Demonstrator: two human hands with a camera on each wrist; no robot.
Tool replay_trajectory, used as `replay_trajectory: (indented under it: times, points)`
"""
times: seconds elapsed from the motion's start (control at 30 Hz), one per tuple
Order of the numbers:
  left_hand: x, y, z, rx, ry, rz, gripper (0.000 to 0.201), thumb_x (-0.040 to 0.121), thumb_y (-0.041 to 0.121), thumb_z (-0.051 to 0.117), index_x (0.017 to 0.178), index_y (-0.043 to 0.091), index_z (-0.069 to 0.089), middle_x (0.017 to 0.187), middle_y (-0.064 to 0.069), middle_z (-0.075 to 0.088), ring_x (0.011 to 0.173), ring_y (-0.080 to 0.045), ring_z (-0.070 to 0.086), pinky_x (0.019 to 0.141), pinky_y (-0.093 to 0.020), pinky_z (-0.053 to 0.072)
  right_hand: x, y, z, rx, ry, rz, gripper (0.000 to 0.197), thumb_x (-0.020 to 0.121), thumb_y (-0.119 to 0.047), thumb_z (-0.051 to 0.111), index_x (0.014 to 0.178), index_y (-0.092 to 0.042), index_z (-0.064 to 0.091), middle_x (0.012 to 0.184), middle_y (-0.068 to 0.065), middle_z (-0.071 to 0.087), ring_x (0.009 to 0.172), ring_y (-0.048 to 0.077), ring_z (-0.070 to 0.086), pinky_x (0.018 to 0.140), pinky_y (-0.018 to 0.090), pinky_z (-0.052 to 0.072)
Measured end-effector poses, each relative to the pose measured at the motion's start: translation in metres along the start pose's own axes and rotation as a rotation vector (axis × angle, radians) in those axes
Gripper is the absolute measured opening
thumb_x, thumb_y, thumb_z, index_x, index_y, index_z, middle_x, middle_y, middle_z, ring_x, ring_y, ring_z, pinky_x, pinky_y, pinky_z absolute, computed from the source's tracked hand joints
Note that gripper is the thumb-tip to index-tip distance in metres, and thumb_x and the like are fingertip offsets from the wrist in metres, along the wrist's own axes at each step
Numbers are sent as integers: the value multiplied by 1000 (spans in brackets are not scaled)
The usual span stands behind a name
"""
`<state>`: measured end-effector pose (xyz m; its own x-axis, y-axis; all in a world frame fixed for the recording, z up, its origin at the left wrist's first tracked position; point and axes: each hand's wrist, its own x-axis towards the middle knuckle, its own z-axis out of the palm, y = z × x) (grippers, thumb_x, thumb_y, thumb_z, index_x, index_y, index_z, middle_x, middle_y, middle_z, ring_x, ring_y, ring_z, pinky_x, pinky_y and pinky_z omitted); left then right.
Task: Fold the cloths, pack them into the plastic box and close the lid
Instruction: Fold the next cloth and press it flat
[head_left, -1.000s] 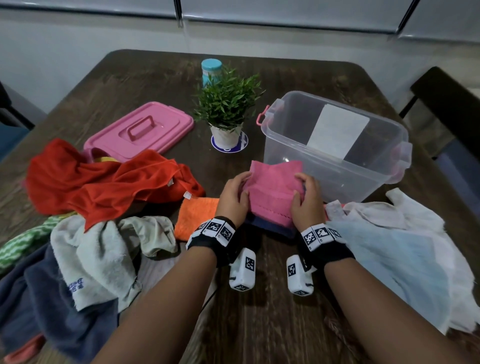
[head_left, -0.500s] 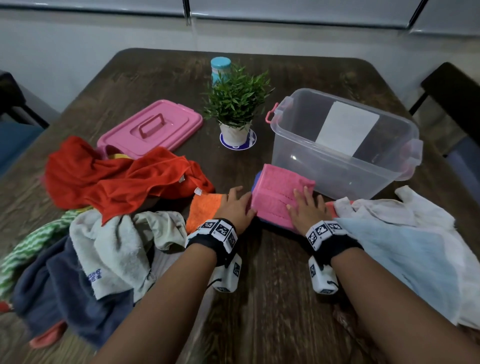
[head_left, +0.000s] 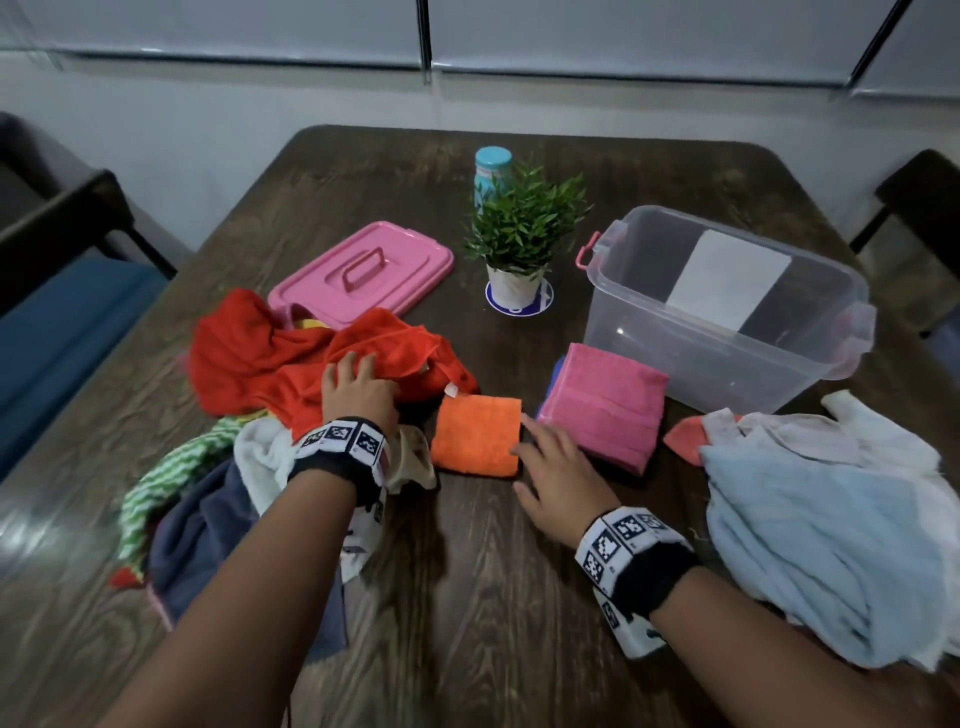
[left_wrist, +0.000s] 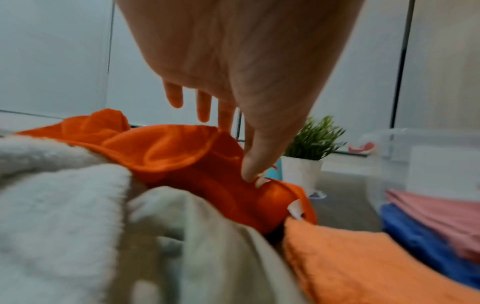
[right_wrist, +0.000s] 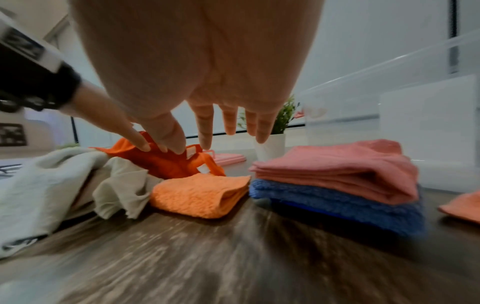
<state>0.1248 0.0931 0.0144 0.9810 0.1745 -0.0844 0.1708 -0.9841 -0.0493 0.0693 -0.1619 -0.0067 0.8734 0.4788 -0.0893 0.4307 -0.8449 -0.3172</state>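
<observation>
A folded pink cloth (head_left: 605, 402) lies on a folded blue cloth (right_wrist: 337, 202) beside the clear plastic box (head_left: 727, 306), which stands without its lid. A folded orange cloth (head_left: 478, 434) lies left of that stack. My left hand (head_left: 353, 387) reaches over the crumpled red-orange cloth (head_left: 291, 364), fingers straight, thumb tip touching it (left_wrist: 249, 174). My right hand (head_left: 550, 467) hovers open above the table between the orange cloth and the pink stack, holding nothing. The pink lid (head_left: 363, 273) lies at the back left.
A pile of white, grey, navy and green striped cloths (head_left: 208, 493) fills the left. Light blue and white cloths (head_left: 831, 525) lie at the right. A potted plant (head_left: 519, 244) and a teal-capped bottle (head_left: 491, 169) stand mid-table. Chairs flank the table.
Both hands let go of the pink cloth, which now rests on the blue one. My left hand moved left onto the red-orange cloth; my right hand drew back toward me.
</observation>
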Motion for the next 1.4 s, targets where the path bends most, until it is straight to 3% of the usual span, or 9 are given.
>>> replay_trajectory:
  times: [0.13, 0.5, 0.7, 0.8, 0.97, 1.1, 1.2, 1.27, 1.4]
  points:
    - [12, -19, -18, -169, -82, -55, 28, 85, 15, 58, 111, 20, 68, 123, -9, 62, 113, -30, 58, 94, -39, 47, 9, -24, -7, -36, -79, -39, 48, 94, -28, 49, 140, -16, 41, 160, 3, 10, 145, 26, 11, 117, 42, 22]
    - [-13, -33, -102, -446, 387, 15, 27, 87, 12, 51, 101, 23, 71, 107, -5, 70, 102, -29, 61, 79, -37, 47, 78, -69, -99, 178, 180, -50, 52, 93, -23, 52, 142, -15, 36, 156, 3, 21, 143, 24, 18, 115, 42, 26]
    - [-27, -13, -152, -473, 649, 335, 28, 76, -4, 53, 89, 12, 73, 94, -8, 72, 89, -34, 60, 73, -38, 46, 83, -82, -147, 287, 435, -140, 55, 94, -23, 54, 144, -11, 34, 153, 5, 27, 140, 22, 26, 115, 35, 24]
    - [-35, -2, -176, -433, 721, 465, 29, 72, 7, 40, 80, 13, 67, 82, -3, 67, 73, -27, 51, 63, -28, 33, 78, -90, -168, 377, 407, -158, 59, 92, -31, 58, 144, -16, 33, 148, 2, 37, 136, 20, 33, 112, 33, 28]
    - [-51, 26, -199, -556, 644, 626, 21, 71, 11, 40, 84, 12, 57, 84, 7, 47, 80, -21, 52, 67, -25, 35, 57, -104, -188, 393, 280, -135, 42, 86, -25, 57, 127, -18, 49, 111, 9, 65, 102, 27, 61, 85, 38, 48]
    - [-59, 39, -191, -587, 502, 668, 35, 70, 10, 44, 102, 13, 59, 99, 2, 52, 78, -13, 49, 67, -25, 38, 39, -84, -192, 330, 394, 13, 25, 80, -28, 47, 100, -23, 60, 93, 5, 68, 93, 33, 62, 80, 43, 50]
    - [-65, 51, -177, -635, 382, 706, 40, 71, -1, 47, 107, 11, 58, 108, 2, 52, 93, -15, 50, 77, -27, 39, 22, -64, -191, 268, 386, 88, 7, 84, -17, 49, 82, -17, 56, 75, -1, 58, 84, 30, 60, 69, 36, 45]
    - [-70, 62, -167, -683, 346, 680, 41, 71, -8, 46, 105, 11, 58, 110, 0, 53, 100, -16, 50, 80, -25, 38, 8, -54, -188, 269, 420, 92, 8, 85, -10, 51, 87, -16, 54, 78, -4, 52, 84, 26, 56, 68, 33, 40]
    - [-82, 86, -156, -810, 290, 713, 43, 68, 3, 37, 106, 13, 56, 107, 0, 55, 99, -16, 52, 87, -34, 42, -15, -48, -178, 195, 569, 45, 23, 82, -18, 57, 103, -20, 47, 105, -2, 49, 97, 23, 53, 73, 38, 45]
